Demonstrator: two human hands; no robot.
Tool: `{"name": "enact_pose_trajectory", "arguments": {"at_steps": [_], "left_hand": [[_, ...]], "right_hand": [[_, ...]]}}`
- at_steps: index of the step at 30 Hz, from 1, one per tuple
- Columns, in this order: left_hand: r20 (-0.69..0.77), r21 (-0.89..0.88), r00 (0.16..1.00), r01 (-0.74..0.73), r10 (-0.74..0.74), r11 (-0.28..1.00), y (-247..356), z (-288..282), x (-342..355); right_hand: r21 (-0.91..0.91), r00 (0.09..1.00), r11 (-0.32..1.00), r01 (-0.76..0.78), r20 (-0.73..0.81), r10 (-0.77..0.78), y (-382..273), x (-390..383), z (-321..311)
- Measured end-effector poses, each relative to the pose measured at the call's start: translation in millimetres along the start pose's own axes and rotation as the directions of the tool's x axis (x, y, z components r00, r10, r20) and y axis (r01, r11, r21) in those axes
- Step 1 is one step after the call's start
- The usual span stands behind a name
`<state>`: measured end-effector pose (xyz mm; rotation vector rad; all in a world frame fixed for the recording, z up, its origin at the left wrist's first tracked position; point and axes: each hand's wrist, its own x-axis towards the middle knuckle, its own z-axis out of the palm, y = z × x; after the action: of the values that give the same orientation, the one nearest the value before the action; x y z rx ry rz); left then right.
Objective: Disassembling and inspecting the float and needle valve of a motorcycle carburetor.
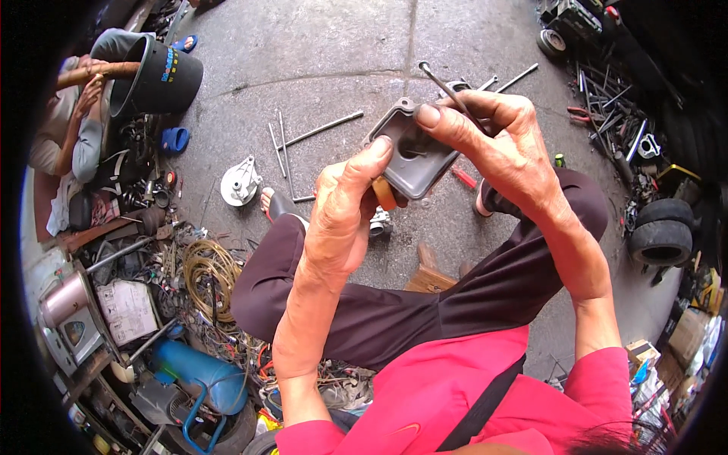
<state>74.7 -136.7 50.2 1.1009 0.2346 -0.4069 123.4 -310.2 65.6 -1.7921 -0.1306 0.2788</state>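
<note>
A dark grey, shallow box-shaped plastic cover [421, 165] with a raised rim and a small lug is held up in front of me, above my knees. My left hand [345, 201] grips its left side, thumb over the rim. An orange piece [384, 194] shows under that thumb; whether it belongs to the cover I cannot tell. My right hand [504, 144] is closed at the cover's upper right, with the thumb by its rim. A thin dark metal rod [447, 87] with a rounded end sticks out of the right fingers; its other end is hidden.
On the concrete floor [318, 61] lie T-handled wrenches [318, 130], a silver round hub plate [241, 182] and a red-handled tool [463, 177]. Left are a person beside a black bucket [171, 76], coiled hose [208, 277] and a blue tank [208, 371]. Tools and tyres [662, 241] lie right.
</note>
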Motion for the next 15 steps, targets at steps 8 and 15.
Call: {"name": "enact_pose_trajectory", "arguments": {"at_steps": [8,15], "left_hand": [[-0.052,-0.131,0.998,-0.050,0.043,0.990,7.8,12.9,-0.6],[0.102,-0.081,0.994,-0.027,0.035,0.996,7.0,-4.9,-1.7]], "right_hand": [[0.123,0.994,0.987,0.105,-0.057,-0.099,6.9,0.1,6.7],[0.171,0.995,0.982,0.073,-0.084,-0.060,4.6,-0.8,7.0]]}}
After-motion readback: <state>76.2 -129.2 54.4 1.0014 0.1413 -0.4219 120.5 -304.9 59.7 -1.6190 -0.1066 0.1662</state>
